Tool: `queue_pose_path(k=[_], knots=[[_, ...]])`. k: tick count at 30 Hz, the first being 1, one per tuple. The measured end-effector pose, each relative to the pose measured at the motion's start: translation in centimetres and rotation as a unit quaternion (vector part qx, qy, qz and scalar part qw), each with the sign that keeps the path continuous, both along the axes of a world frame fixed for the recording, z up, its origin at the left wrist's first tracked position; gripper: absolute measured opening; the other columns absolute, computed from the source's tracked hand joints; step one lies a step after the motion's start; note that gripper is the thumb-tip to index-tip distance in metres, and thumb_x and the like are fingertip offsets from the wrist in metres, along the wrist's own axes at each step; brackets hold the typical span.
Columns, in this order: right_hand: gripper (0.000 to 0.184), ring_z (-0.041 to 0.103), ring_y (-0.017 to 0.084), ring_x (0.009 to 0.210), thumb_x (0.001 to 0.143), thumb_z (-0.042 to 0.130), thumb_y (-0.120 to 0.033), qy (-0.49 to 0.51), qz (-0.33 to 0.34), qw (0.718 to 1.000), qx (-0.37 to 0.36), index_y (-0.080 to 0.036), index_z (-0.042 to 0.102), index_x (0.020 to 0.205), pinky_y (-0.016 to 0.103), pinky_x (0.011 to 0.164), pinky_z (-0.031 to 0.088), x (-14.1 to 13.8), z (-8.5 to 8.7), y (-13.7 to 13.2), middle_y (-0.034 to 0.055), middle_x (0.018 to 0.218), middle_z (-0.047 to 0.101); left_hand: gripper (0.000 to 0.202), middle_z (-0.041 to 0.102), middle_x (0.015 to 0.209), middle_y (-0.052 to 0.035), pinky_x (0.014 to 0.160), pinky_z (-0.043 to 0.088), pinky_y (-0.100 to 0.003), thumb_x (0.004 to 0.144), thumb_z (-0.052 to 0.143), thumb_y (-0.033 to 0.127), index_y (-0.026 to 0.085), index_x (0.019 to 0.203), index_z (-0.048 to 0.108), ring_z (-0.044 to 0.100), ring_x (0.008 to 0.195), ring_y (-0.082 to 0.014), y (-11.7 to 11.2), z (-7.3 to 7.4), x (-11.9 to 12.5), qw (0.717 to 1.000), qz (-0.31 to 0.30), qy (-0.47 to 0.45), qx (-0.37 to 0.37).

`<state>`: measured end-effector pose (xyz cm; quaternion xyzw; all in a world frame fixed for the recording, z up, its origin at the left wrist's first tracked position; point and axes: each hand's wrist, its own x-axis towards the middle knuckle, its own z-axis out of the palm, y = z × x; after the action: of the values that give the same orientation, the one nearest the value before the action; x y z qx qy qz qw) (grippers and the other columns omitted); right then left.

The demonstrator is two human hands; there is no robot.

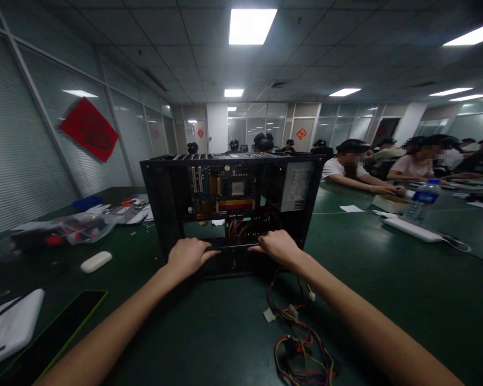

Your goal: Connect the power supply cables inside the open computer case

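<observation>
A black computer case (163, 214) stands on the green table with its open side towards me. Inside are a motherboard (205, 187) at the upper middle and a grey power supply (297, 187) at the upper right. My left hand (189, 254) grips the lower metal edge of the case frame, left of its middle. Along the same edge, further right, my right hand (279, 247) has its fingers curled over the top and its thumb in front. Coloured power cables (304, 343) with white connectors spill out onto the table below my right hand.
On the left lie a plastic bag of parts (64, 230), a white oval case (96, 262), a white device (14, 324) and a dark phone-like slab (64, 332). To the right are a water bottle (424, 201), a white power strip (410, 228) and seated people.
</observation>
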<state>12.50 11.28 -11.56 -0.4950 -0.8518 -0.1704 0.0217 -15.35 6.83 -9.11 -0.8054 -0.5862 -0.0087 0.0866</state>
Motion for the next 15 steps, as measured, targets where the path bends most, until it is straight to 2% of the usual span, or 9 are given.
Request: queue_pose_path(k=[6, 10, 12, 15], knots=[[0.054, 0.075, 0.03, 0.081, 0.101, 0.042, -0.06, -0.031, -0.001, 0.999, -0.011, -0.016, 0.072, 0.091, 0.029, 0.059, 0.04, 4.4, -0.4, 0.0, 0.0148, 0.081, 0.076, 0.053, 0.077, 0.097, -0.0144, 0.069, 0.052, -0.039, 0.101, 0.038, 0.059, 0.021, 0.112, 0.073, 0.074, 0.089, -0.0352, -2.4, -0.4, 5.0, 1.0, 0.0, -0.012, -0.005], [0.044, 0.074, 0.029, 0.081, 0.099, 0.052, -0.056, -0.022, 0.004, 0.998, -0.058, -0.017, 0.071, 0.09, 0.03, 0.061, 0.04, 8.5, -0.4, 0.9, 0.0138, 0.084, 0.076, 0.049, 0.077, 0.094, -0.0164, 0.067, 0.054, -0.039, 0.101, 0.041, 0.056, 0.02, 0.109, 0.072, 0.074, 0.086, -0.034, -3.0, -0.9, 8.8, 0.999, -0.009, -0.032, -0.011], [0.04, 0.073, 0.027, 0.08, 0.099, 0.052, -0.052, 0.018, 0.013, 0.996, -0.084, -0.018, 0.071, 0.09, 0.03, 0.064, 0.042, 10.5, -0.3, 1.4, 0.0135, 0.085, 0.076, 0.049, 0.076, 0.091, -0.0176, 0.067, 0.054, -0.038, 0.101, 0.042, 0.055, 0.018, 0.109, 0.073, 0.075, 0.086, -0.0334, -2.9, -1.1, 10.4, 0.999, -0.014, -0.047, -0.011], [0.038, 0.072, 0.024, 0.083, 0.101, 0.045, -0.046, 0.143, 0.038, 0.984, -0.099, -0.019, 0.071, 0.098, 0.03, 0.071, 0.046, 12.5, 0.0, 2.0, 0.0118, 0.092, 0.076, 0.045, 0.076, 0.092, -0.019, 0.067, 0.055, -0.037, 0.1, 0.047, 0.052, 0.015, 0.108, 0.073, 0.075, 0.087, -0.0324, -2.6, -1.3, 12.9, 0.997, -0.021, -0.072, -0.021]])
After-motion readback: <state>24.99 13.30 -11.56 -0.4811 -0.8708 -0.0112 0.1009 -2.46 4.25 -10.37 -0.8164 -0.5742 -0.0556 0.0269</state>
